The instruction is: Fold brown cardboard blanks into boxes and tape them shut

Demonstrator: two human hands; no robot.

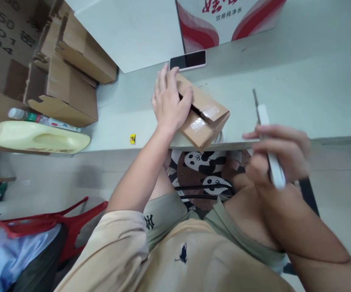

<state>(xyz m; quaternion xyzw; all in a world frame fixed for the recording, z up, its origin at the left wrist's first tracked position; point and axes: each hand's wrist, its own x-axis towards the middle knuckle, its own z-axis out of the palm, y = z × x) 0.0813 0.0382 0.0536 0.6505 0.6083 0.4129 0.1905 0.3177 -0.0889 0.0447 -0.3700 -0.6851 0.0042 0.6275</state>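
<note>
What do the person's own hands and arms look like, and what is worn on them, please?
Both the left hand and the right hand are gloveless, and both forearms are uncovered. The left sleeve is short, plain and beige. No watch shows; the right hand is too blurred to rule out a ring.

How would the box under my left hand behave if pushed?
The box looks fairly stiff, its cardboard faces flat, so it should slide rather than roll. Toward you it might tip, since one corner reaches the table edge.

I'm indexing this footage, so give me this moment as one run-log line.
left hand: on box | right hand: holding white tool, clear of box | phone: on table, beyond box
</note>
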